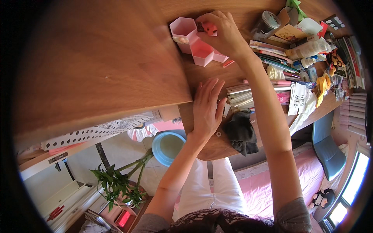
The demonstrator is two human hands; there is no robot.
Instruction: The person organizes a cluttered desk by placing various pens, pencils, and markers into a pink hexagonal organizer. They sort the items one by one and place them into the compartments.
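A pink hexagonal pen holder with several joined cups of different heights stands on the desk against the wooden side panel. Over its far cup, my right hand has its fingers closed around a small red object with dark spots; its exact kind is hard to make out. Flat on the wooden desk, nearer to me, rests my left hand, fingers stretched and holding nothing. Between the two hands lies a short red stick. The inside of the far cup is hidden by my right hand.
Rows of books and pens fill the desk's right side, with a lidded jar behind. A black cloth hangs at the front edge. On the floor are a blue bucket and a potted plant.
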